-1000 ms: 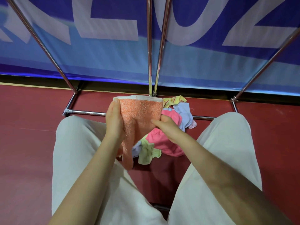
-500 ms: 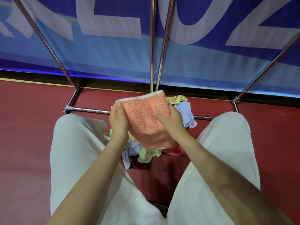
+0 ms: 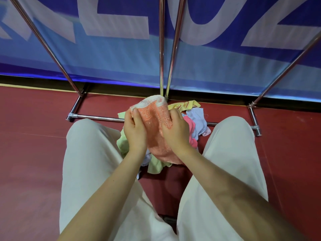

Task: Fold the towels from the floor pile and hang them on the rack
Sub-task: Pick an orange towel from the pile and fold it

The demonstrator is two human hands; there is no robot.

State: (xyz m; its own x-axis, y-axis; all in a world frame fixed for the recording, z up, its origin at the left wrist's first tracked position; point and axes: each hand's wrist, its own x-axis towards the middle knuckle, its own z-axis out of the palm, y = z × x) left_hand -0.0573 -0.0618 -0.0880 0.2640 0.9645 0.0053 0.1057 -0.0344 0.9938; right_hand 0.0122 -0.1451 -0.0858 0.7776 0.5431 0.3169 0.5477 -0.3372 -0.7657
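The rack (image 3: 102, 117) is seen standing on the floor (image 3: 34, 145), its bars bare. The pile (image 3: 196, 119) lies against its front rail. Above it, an orange towel (image 3: 154, 129), soft, light and limp, is gripped at its side edges by the left hand (image 3: 134, 131) and right hand (image 3: 177, 131); corners would likely be best pinched.

Red floor (image 3: 34, 153) under towel pile (image 3: 198, 119) and rack base (image 3: 97, 117)
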